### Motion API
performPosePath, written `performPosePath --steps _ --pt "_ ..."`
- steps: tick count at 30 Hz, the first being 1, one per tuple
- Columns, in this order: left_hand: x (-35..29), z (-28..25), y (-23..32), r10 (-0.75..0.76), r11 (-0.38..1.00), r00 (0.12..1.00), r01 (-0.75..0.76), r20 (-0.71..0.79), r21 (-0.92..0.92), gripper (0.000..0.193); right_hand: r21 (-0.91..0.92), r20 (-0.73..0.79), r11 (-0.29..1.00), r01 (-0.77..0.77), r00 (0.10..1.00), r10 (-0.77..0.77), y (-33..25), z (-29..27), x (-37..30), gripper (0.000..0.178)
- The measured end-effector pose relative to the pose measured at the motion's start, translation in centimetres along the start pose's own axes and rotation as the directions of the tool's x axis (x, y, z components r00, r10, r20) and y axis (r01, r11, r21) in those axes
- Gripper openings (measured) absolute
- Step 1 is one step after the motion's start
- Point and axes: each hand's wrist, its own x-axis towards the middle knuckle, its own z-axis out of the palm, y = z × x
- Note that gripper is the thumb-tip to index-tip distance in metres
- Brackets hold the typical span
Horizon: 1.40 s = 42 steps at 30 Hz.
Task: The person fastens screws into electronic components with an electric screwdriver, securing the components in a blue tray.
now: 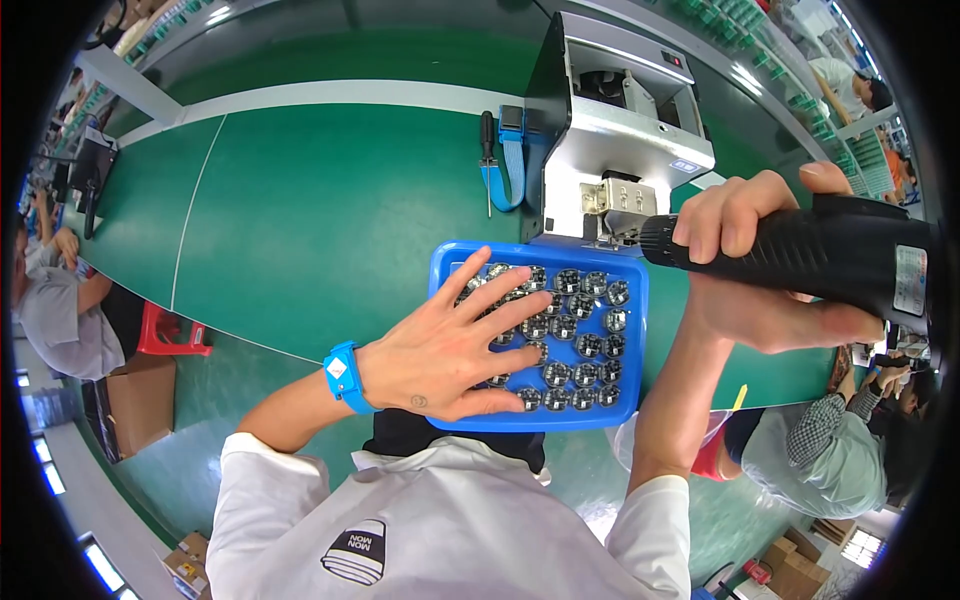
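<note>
While the right hand (745,305) is clamped around a black power tool (840,255), nose just beside the metal machine (575,165) on its left, presenting tool to machine appears the step in hand; the next move likely calls for steady alignment. Farther left, the left hand (445,350), fingers apart, partly covers a blue tray (640,350) of round parts (585,345).

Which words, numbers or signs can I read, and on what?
Described, not copied:
White shirt: lettering on dark emblem.
Black handheld tool: pale label, too small to read.
Silver machine: label and red display, too small.
Blue wristband: white patch, unclear.
Left hand: small round mark.
</note>
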Motion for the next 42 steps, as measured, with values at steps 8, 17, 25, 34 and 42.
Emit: performPosePath --steps 8,17,25,34,42 --pt "0.3 0.5 0.0 -0.001 1.000 1.000 0.001 -0.003 -0.001 0.045 -0.015 -0.064 1.000 -0.003 0.998 0.002 -0.8 -0.5 -0.2 0.106" --pt "0.2 0.5 -0.3 0.005 0.999 1.000 -0.006 -0.019 -0.040 0.045 0.197 0.262 0.957 -0.213 0.952 0.158 -1.4 0.5 -4.4 0.072" --pt "0.1 0.5 0.2 -0.056 0.990 0.997 0.048 -0.054 -0.135 0.038 0.336 0.314 0.898 -0.284 0.933 0.178 -0.4 1.7 -6.9 0.068" --pt "0.2 0.6 0.2 -0.079 0.986 0.992 0.064 -0.097 -0.152 0.020 0.276 0.277 0.929 -0.246 0.946 0.168 -0.3 1.7 -6.9 0.067" --pt "0.2 0.7 0.0 -0.079 0.985 0.991 0.061 -0.107 -0.162 0.017 0.284 0.290 0.928 -0.242 0.944 0.157 -0.2 1.8 -6.8 0.067"
